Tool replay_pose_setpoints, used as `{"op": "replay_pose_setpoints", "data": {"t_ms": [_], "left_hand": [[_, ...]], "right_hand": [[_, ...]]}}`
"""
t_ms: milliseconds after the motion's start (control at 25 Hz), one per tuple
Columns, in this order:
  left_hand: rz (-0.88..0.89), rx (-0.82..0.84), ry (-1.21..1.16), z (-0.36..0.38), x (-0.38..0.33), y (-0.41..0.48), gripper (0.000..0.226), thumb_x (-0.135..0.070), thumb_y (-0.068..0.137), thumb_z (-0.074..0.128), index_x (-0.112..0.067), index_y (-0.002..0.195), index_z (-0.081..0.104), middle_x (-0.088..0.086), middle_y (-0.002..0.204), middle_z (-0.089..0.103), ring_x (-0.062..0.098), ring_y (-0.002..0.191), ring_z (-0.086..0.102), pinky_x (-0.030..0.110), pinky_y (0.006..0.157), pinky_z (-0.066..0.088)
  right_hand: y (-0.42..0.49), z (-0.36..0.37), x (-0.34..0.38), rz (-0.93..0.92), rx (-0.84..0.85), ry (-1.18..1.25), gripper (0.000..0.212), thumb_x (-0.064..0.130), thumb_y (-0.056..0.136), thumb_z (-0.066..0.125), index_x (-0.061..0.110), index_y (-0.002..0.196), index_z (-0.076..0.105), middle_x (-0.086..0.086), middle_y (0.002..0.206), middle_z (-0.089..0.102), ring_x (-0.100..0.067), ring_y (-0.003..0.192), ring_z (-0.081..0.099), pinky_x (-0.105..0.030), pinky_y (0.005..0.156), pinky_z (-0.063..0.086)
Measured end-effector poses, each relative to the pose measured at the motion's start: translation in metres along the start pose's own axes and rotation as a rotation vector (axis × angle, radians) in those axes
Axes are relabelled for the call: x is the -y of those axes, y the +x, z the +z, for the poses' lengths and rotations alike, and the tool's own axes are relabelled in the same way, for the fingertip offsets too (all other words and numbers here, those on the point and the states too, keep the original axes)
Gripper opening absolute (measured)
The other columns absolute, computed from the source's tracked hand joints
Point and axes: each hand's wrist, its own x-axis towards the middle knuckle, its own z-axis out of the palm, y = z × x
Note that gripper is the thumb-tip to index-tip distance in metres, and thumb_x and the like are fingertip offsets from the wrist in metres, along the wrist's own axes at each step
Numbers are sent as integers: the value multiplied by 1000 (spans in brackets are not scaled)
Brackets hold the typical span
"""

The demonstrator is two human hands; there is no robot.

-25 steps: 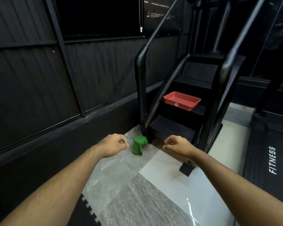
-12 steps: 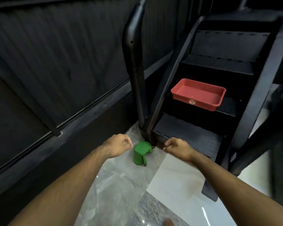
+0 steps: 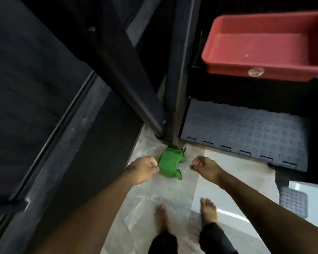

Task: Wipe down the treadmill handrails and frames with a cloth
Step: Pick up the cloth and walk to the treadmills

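Observation:
A crumpled green cloth [image 3: 168, 163] lies on the floor at the foot of the black machine's handrail post [image 3: 136, 92], where it meets the upright frame [image 3: 180, 70]. My left hand [image 3: 142, 169] hovers just left of the cloth, fingers curled into a loose fist, holding nothing. To the right of the cloth, a short gap away, my right hand [image 3: 205, 168] has its fingers curled and is empty too. Neither hand grips the cloth.
A red plastic tray [image 3: 264, 68] sits on the second step. The studded bottom step [image 3: 246, 132] is right of the post. A black wall panel [image 3: 35, 107] runs along the left. My bare feet [image 3: 207, 211] stand on the pale floor tiles.
The view has tilted down and moved closer to the machine's base. Both hands have come nearer to the green cloth on either side; my feet are now in view.

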Motion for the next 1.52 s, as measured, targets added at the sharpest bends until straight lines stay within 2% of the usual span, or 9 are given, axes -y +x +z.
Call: {"op": "replay_pose_setpoints", "data": {"t_ms": [480, 600, 760, 920, 1120, 1200, 1280, 1440, 1520], "left_hand": [[204, 211, 368, 142, 101, 329, 53, -37, 95, 56, -21, 144, 43, 3, 148, 44, 21, 128, 49, 38, 107, 41], [251, 213, 399, 171, 117, 368, 55, -36, 96, 55, -18, 146, 41, 5, 149, 39, 23, 133, 43, 36, 111, 37], [284, 151, 343, 176, 127, 391, 40, -32, 94, 58, -20, 133, 54, 2, 139, 43, 26, 116, 54, 39, 103, 44], [275, 171, 307, 157, 114, 370, 44, -29, 93, 60, -18, 135, 53, 3, 137, 48, 24, 117, 54, 36, 103, 43], [282, 256, 148, 99, 76, 305, 57, -16, 93, 61, -20, 146, 40, 2, 144, 47, 19, 130, 48, 34, 110, 40], [323, 386, 74, 62, 56, 257, 64, 2, 92, 59, -16, 149, 36, -3, 146, 42, 12, 136, 38, 16, 106, 36], [360, 524, -34, 29, 34, 211, 68, 16, 87, 56, -12, 147, 39, -4, 143, 41, 14, 139, 35, 20, 108, 37], [583, 579, 112, -31, -16, 130, 56, 2, 87, 66, -15, 139, 52, -2, 147, 42, 14, 136, 39, 29, 114, 28], [653, 678, 168, -47, -49, 89, 52, -11, 80, 76, -22, 128, 61, 0, 137, 57, 14, 126, 53, 35, 108, 43]], "right_hand": [[320, 137, -137, 281, -214, 517, 60, 37, 97, 60, 13, 148, 41, -15, 146, 49, -31, 128, 51, -34, 102, 43], [377, 162, -152, 314, -224, 719, 71, 35, 95, 64, 7, 152, 31, -11, 136, 53, -30, 125, 53, -35, 99, 45], [403, 189, -155, 278, -308, 930, 35, 21, 95, 66, 2, 124, 58, -8, 112, 67, -30, 107, 65, -35, 83, 53], [362, 186, -125, 170, -578, 1033, 11, 17, 89, 70, 18, 99, 65, -11, 99, 72, -31, 95, 69, -50, 90, 57], [234, 167, -52, 3, -307, 908, 6, 7, 94, 64, 13, 97, 66, -9, 92, 70, -17, 85, 66, -40, 85, 55], [170, 149, -11, -80, -243, 942, 10, 2, 97, 58, 6, 100, 67, -6, 85, 70, -10, 75, 65, -26, 73, 55], [108, 125, 25, -133, -226, 987, 12, -3, 98, 52, 0, 99, 63, 3, 69, 65, -1, 58, 58, -14, 56, 45], [-20, 75, 83, -197, -246, 1119, 12, -1, 95, 52, 5, 95, 62, -8, 79, 67, -16, 70, 65, -26, 65, 52], [-82, 51, 100, -219, -359, 1118, 12, 0, 95, 51, 7, 92, 60, -9, 81, 65, -17, 72, 64, -23, 65, 52]]}}
